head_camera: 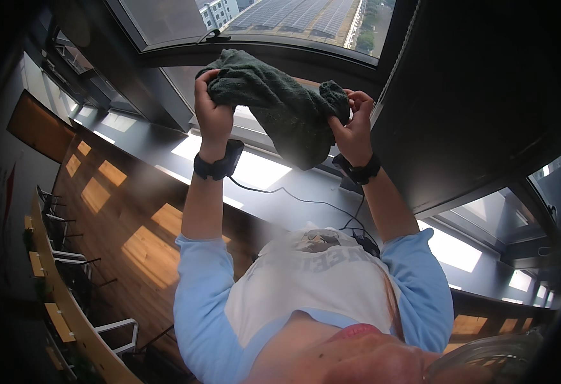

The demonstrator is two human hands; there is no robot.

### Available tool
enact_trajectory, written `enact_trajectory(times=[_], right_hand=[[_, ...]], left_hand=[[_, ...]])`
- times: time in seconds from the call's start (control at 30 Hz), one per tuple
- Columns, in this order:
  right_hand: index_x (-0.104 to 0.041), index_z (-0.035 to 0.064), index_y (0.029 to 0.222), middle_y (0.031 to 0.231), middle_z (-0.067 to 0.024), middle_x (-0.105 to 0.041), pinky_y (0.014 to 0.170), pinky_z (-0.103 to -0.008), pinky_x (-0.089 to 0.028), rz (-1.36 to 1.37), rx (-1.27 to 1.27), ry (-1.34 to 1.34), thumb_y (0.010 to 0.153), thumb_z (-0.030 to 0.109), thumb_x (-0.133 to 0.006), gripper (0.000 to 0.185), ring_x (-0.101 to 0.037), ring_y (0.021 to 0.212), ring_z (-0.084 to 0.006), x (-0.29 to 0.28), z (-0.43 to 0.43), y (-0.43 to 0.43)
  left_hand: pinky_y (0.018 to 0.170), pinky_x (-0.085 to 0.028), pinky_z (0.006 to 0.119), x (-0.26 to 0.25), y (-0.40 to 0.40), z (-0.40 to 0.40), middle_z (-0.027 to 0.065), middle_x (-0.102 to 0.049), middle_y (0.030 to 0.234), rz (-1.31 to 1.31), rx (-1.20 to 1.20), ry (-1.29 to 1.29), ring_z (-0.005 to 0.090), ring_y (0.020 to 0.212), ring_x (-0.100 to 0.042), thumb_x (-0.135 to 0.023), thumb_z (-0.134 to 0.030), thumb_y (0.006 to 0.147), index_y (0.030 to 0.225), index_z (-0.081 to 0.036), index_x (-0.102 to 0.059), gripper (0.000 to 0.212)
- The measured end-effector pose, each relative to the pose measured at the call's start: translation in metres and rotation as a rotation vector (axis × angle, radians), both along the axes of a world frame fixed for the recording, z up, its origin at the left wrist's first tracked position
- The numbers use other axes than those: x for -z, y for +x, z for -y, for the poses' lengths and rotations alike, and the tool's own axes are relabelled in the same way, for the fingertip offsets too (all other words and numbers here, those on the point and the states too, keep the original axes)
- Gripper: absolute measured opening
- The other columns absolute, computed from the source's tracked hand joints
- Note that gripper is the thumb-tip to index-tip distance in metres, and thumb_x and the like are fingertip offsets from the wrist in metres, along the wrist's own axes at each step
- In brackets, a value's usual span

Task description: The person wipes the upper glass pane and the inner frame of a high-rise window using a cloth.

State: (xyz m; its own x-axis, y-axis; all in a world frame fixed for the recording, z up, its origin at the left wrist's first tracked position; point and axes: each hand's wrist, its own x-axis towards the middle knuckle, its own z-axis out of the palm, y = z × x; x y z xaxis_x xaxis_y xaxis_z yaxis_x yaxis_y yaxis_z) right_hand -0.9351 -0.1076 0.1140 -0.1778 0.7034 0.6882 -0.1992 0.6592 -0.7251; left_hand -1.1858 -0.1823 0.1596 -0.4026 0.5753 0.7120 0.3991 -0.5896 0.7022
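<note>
A dark green terry cloth [280, 103] hangs bunched and folded between my two hands, raised in front of the window. My left hand [212, 113] grips its left end, with the fingers partly hidden behind the fabric. On the right, a rolled corner of the cloth is pinched between the thumb and fingers of my right hand [355, 127]. The middle sags in a loose fold above the sunlit window sill [261, 170]. Each wrist wears a black strapped device [218, 161], and a black cable [304, 199] runs from the left one towards my waist.
Before me is a dark-framed window [304, 48] with a black handle [215, 36]. A beaded chain [398, 60] hangs beside a dark panel [472, 96] on the right. Chairs [119, 331] and desks [59, 321] line the wooden floor [112, 225] at left.
</note>
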Motion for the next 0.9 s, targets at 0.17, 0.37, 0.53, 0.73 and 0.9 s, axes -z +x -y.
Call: enact_trajectory(times=[0.17, 0.37, 0.53, 0.73, 0.9], right_hand=[[-0.053, 0.0038, 0.099, 0.114, -0.0161, -0.047, 0.095, -0.0383, -0.041, 0.267, 0.474, 0.324, 0.063, -0.005, -0.067, 0.039, -0.049, 0.109, -0.0333, -0.025, -0.071, -0.007], [-0.060, 0.0087, 0.115, 0.123, -0.0207, -0.053, 0.102, -0.0474, -0.035, 0.950, 1.080, 0.403, 0.079, 0.021, -0.061, 0.038, -0.047, 0.114, -0.0404, -0.015, -0.179, -0.061], [-0.057, 0.0109, 0.114, 0.114, -0.0180, -0.058, 0.094, -0.0544, -0.036, 1.218, 0.961, 0.025, 0.085, 0.034, -0.051, 0.037, -0.051, 0.109, -0.0396, -0.021, -0.186, -0.149], [-0.056, 0.0065, 0.107, 0.104, -0.0142, -0.062, 0.083, -0.0487, -0.045, 1.140, 0.787, 0.236, 0.084, 0.035, -0.052, 0.037, -0.059, 0.097, -0.0349, -0.019, -0.216, -0.234], [-0.051, 0.0047, 0.118, 0.114, -0.0166, -0.060, 0.090, -0.0425, -0.046, 1.029, 0.782, 0.076, 0.085, 0.034, -0.057, 0.045, -0.056, 0.106, -0.0342, -0.028, -0.203, -0.199]], left_hand=[[0.094, -0.041, 0.037, 0.037, -0.027, -0.111, 0.0185, -0.053, 0.112, -0.187, -0.127, -0.006, 0.0334, 0.105, -0.054, -0.058, 0.008, 0.075, 0.118, -0.002, -0.049, 0.045], [0.103, -0.033, 0.051, 0.024, -0.061, -0.223, 0.0179, -0.048, 0.123, -0.876, -0.466, -0.155, 0.0371, 0.126, -0.039, -0.060, -0.002, 0.072, 0.137, -0.014, -0.042, 0.068], [0.109, -0.023, 0.055, 0.064, -0.137, -0.266, 0.0124, -0.052, 0.123, -1.194, -0.391, -0.430, 0.0290, 0.128, -0.040, -0.067, -0.016, 0.071, 0.141, -0.014, -0.034, 0.077], [0.112, -0.017, 0.052, 0.060, -0.135, -0.278, 0.0108, -0.053, 0.118, -1.242, -0.502, -0.355, 0.0278, 0.125, -0.040, -0.062, -0.017, 0.075, 0.131, -0.006, -0.048, 0.058], [0.111, -0.023, 0.050, 0.056, -0.138, -0.283, 0.0139, -0.054, 0.113, -1.226, -0.495, -0.253, 0.0324, 0.124, -0.040, -0.068, -0.014, 0.068, 0.126, -0.004, -0.051, 0.062]])
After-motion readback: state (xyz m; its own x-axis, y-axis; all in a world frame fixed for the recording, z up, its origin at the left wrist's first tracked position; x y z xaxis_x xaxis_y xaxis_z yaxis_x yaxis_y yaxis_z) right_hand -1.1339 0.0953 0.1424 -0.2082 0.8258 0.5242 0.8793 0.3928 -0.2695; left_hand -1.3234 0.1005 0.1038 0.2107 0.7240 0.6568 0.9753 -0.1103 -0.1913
